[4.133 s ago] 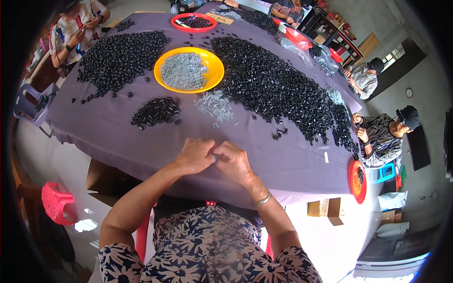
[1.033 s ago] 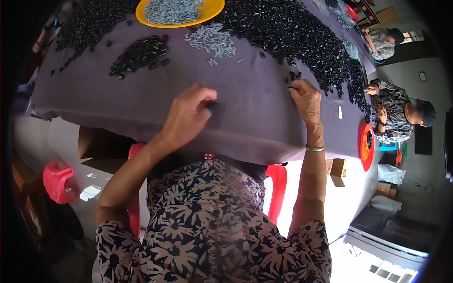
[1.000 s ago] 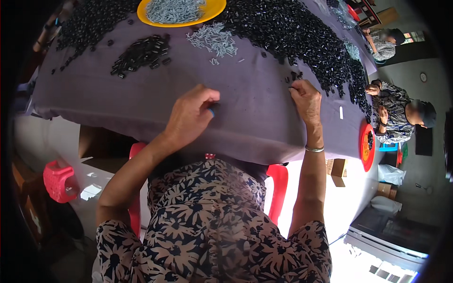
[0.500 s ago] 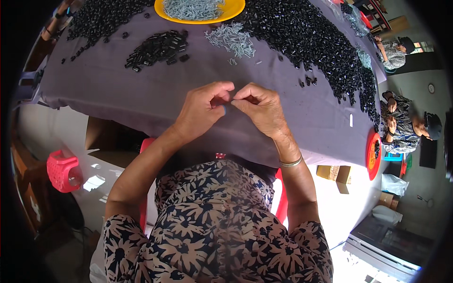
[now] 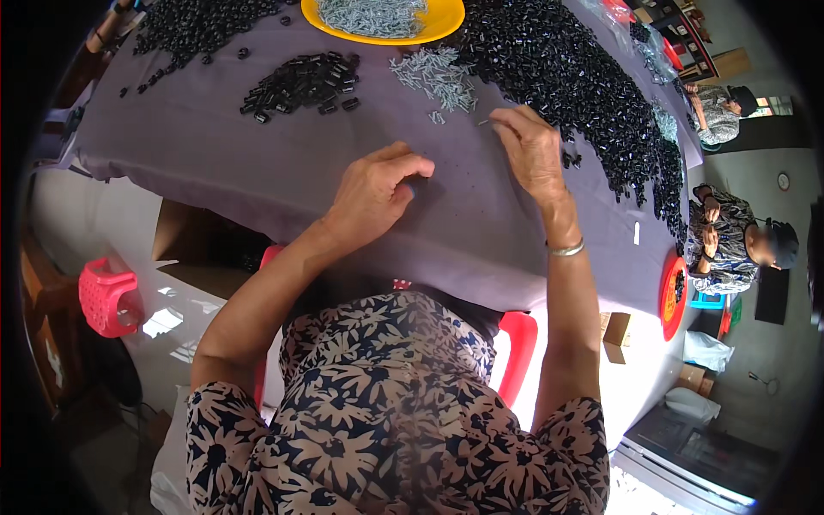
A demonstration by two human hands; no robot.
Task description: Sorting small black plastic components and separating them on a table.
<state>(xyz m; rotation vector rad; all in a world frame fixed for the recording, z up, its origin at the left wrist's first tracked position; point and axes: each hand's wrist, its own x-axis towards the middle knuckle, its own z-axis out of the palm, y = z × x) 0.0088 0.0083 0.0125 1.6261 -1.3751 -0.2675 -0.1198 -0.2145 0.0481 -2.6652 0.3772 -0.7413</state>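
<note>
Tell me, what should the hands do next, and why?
Probably bring the right hand back to the left hand. The right fingertips seem to pinch a thin grey pin by the loose pins, and the left hand seems to hold a small dark piece over the cloth, so the two parts likely join.

Yellow dish point(image 5: 446, 21) of grey pins at far table edge; red plastic stool point(image 5: 107, 296) on floor, left; two seated people point(image 5: 730, 245) at right

Brown cardboard boxes point(image 5: 616, 329) sit at lower right, beside a white bag point(image 5: 709, 350); a round wall clock point(image 5: 783, 181) at right.
</note>
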